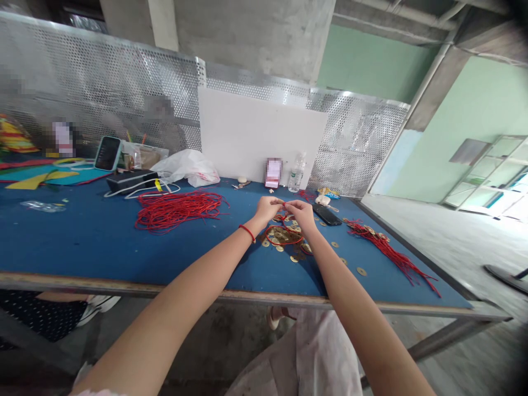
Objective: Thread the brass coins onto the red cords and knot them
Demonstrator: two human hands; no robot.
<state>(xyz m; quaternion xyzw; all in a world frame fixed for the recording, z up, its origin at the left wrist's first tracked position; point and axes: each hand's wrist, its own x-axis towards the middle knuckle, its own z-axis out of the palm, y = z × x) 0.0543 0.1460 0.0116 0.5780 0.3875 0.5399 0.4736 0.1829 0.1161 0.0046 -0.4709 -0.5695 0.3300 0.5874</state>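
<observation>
Both hands, left (pixel 267 209) and right (pixel 301 212), pinch one red cord (pixel 284 205) together above the coins (pixel 284 237) on the blue surface (pixel 82 236)

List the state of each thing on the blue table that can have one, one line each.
left hand: fingers pinched on a red cord
right hand: fingers pinched on the same red cord
loose red cords: heaped, lying flat
coins: scattered under the hands
strung cords: laid out in a bundle
water bottle: upright
black phone: lying flat, screen dark
propped phone: leaning upright, screen dark
</observation>
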